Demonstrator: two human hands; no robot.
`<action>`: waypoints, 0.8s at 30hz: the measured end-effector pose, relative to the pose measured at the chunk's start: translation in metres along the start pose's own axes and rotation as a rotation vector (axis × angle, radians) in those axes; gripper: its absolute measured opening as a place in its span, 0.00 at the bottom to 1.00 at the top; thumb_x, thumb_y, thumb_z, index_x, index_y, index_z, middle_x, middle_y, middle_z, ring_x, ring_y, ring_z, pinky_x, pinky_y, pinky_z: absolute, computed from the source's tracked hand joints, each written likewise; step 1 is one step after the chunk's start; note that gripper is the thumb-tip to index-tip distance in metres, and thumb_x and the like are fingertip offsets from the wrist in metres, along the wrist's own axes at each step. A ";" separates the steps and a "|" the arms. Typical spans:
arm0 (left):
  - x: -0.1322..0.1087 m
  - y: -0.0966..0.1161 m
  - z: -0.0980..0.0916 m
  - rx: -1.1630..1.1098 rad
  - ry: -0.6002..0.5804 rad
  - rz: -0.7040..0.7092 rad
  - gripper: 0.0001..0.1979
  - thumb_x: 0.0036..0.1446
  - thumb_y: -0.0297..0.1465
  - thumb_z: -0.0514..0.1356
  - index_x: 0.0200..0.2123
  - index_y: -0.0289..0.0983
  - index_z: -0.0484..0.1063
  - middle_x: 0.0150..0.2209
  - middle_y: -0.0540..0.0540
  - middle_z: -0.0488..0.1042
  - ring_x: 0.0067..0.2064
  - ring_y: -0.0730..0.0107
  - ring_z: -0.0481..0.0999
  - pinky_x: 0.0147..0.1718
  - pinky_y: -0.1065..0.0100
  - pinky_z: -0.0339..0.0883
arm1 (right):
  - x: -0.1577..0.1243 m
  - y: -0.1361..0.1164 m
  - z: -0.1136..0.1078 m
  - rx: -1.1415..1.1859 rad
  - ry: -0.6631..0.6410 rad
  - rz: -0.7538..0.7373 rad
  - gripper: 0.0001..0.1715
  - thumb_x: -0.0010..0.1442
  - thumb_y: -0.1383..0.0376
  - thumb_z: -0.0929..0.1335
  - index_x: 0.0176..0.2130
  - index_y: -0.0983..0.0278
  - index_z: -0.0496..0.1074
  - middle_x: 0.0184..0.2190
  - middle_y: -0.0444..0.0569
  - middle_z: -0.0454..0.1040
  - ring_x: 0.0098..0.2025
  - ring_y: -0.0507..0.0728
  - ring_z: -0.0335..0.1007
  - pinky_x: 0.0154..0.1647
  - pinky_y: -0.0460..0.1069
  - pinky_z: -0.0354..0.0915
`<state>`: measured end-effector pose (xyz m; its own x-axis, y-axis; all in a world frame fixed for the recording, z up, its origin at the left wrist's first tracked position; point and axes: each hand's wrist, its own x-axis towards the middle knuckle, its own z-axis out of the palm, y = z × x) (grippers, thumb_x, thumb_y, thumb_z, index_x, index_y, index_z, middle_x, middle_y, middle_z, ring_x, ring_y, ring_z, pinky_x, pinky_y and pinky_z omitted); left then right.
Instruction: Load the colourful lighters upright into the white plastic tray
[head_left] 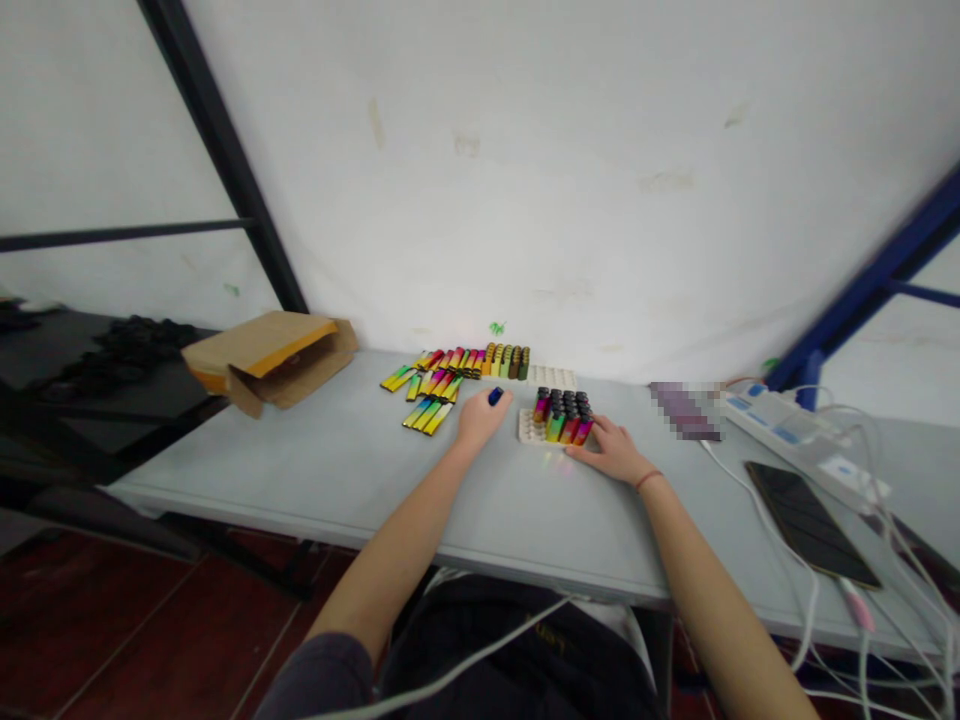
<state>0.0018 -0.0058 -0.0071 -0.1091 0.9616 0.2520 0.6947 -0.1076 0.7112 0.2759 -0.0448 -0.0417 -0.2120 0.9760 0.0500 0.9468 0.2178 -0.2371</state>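
Observation:
My left hand (484, 415) is closed around a small shiny tube with a dark blue end (495, 396). Most of that tube is hidden by the fingers, so its exact kind is unclear. To its right is a white tray with holes (529, 428), partly filled with upright shiny tubes with dark tops (570, 415), coloured green, red and purple. My right hand (616, 450) rests beside the tray's right end, fingers apart, thumb along its near edge. Loose shiny rainbow tubes (431, 385) lie in rows left of my left hand.
Against the wall stand gold and green tubes (507, 360) in a tray, beside another white tray (553, 377). An opened brown cardboard package (277, 355) lies at the left. A phone (810, 522), a power strip (795, 440) and white cables (787, 560) occupy the right.

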 end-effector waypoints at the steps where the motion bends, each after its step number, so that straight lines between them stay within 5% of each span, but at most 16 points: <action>1: 0.000 0.000 0.000 0.001 0.003 -0.001 0.18 0.64 0.41 0.57 0.24 0.39 0.71 0.26 0.46 0.76 0.33 0.62 0.75 0.32 0.68 0.58 | 0.000 0.000 0.000 -0.001 0.000 -0.001 0.40 0.65 0.42 0.67 0.67 0.60 0.66 0.71 0.60 0.62 0.73 0.69 0.56 0.71 0.66 0.53; 14: -0.002 0.007 -0.007 0.027 0.081 -0.020 0.16 0.65 0.36 0.54 0.28 0.38 0.75 0.29 0.43 0.79 0.35 0.61 0.76 0.32 0.68 0.58 | 0.000 0.001 0.000 0.019 -0.002 -0.013 0.40 0.66 0.42 0.67 0.67 0.60 0.66 0.71 0.60 0.62 0.72 0.68 0.56 0.72 0.65 0.52; 24: -0.005 0.006 -0.004 0.016 0.061 0.030 0.20 0.66 0.42 0.56 0.25 0.39 0.72 0.26 0.46 0.76 0.33 0.63 0.74 0.32 0.68 0.57 | 0.000 0.001 0.000 0.014 -0.002 0.001 0.41 0.65 0.42 0.67 0.67 0.61 0.66 0.71 0.61 0.61 0.73 0.67 0.56 0.72 0.65 0.52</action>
<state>0.0034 -0.0124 -0.0015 -0.1310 0.9407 0.3130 0.7097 -0.1315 0.6921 0.2764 -0.0448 -0.0417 -0.2114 0.9762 0.0475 0.9436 0.2165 -0.2506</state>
